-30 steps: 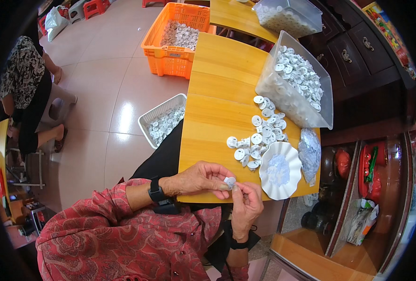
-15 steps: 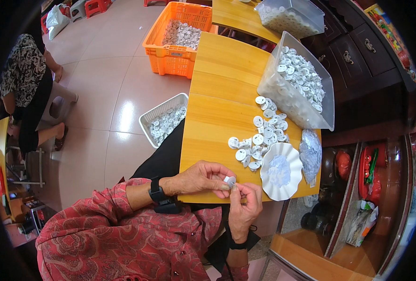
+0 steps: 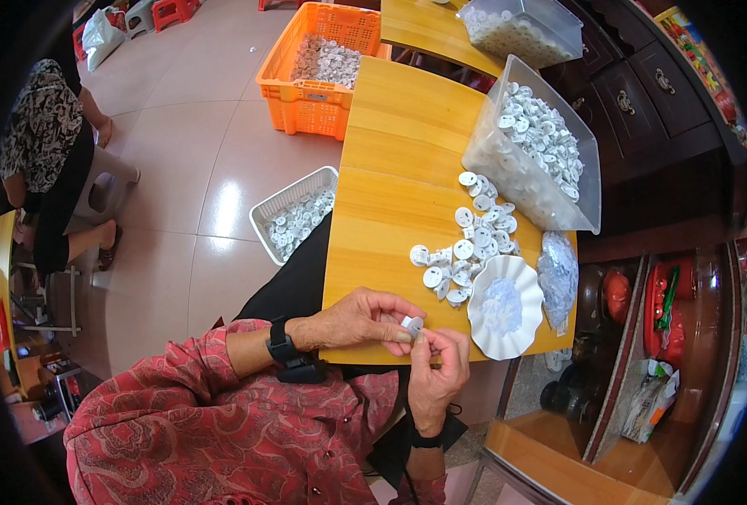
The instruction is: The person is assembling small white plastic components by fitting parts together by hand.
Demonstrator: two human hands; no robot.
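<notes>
Just above the near edge of the table, my left hand pinches a small round white plastic part between thumb and fingers. My right hand is closed too, thumb and forefinger pressed against the same part; anything smaller between those fingertips is hidden. Beyond my hands lies a loose heap of similar white round parts, some with dark slots or holes showing. To the right of them, a scalloped white plate holds a pile of small, thin pale-blue pieces.
A clear bin full of white parts and a pale plastic bag stand on the wooden table. Left of it, a white basket and an orange crate hold more parts. Another person sits at far left.
Almost nothing differs. My right hand has shifted very slightly, with its fingertips still at the part; the left hand keeps its place.
</notes>
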